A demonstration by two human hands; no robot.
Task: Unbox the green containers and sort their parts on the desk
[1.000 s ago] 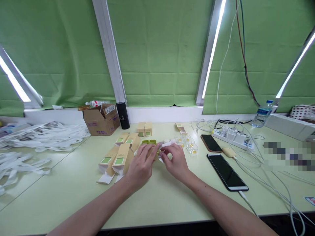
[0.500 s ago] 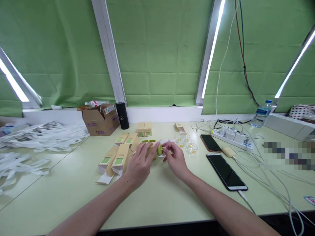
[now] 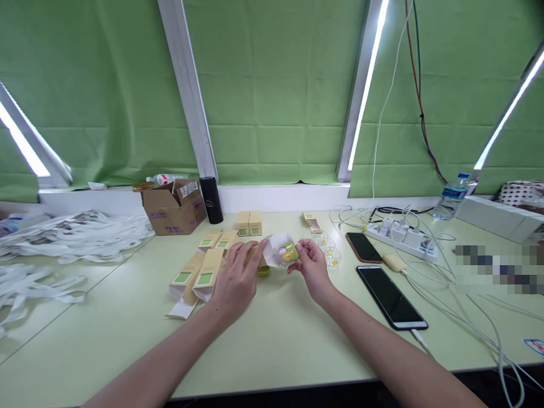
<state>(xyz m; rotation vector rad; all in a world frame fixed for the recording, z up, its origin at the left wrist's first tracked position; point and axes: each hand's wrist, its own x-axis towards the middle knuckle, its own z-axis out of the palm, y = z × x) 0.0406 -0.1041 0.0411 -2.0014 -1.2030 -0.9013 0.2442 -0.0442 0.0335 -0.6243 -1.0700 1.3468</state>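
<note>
My left hand (image 3: 236,277) is closed around a small tan cardboard box, mostly hidden behind its fingers, whose white flap (image 3: 273,249) sticks out to the right. Between thumb and fingers, my right hand (image 3: 313,266) holds a small clear container with a green end (image 3: 289,253) and something yellow inside. It is at the box's open end; whether part of it is still inside, I cannot tell. A green piece (image 3: 264,271) lies on the table below the box. Several tan boxes with green labels (image 3: 209,271) lie left of my left hand. Small clear cups with yellow centres (image 3: 332,258) stand beyond my right hand.
Two upright tan boxes (image 3: 249,223) and a flattened carton (image 3: 312,222) are farther back. On the right lie two phones (image 3: 393,297), a power strip (image 3: 402,235) and tangled cables. Left are white straps (image 3: 72,235), an open cardboard box (image 3: 174,209) and a black cylinder (image 3: 211,200).
My right hand has moved slightly right and up, bringing the clear container with the green end into view. The box's white flap now shows more, and my left hand has shifted slightly left.
</note>
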